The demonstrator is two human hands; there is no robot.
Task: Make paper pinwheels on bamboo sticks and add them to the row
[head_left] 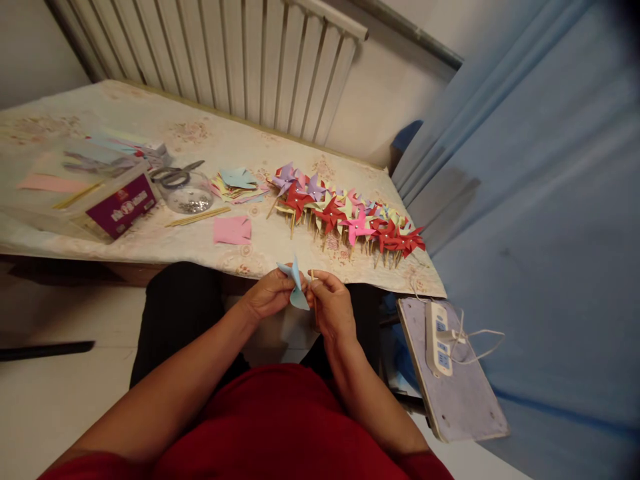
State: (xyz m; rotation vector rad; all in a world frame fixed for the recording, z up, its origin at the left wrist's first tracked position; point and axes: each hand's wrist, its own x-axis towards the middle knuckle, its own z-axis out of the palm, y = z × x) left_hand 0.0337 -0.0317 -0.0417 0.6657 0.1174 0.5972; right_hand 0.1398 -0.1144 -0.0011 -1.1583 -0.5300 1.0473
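A light blue paper pinwheel [297, 287] sits between both hands, just in front of the table's near edge. My left hand [270, 293] pinches its folded blades. My right hand [329, 301] is closed around a thin wooden stick [313, 277] pressed against the pinwheel's back. A long row of finished pinwheels [350, 217] in red, pink, purple and yellow lies on the table beyond the hands.
On the table [150, 240] lie a pink paper square [232, 229], a stack of cut coloured papers [239, 184], wooden sticks [197, 217], a glass bowl of pins [187, 193] with scissors [176, 175] on it, and a purple box [123, 205]. A power strip [438, 337] rests on a stool at right.
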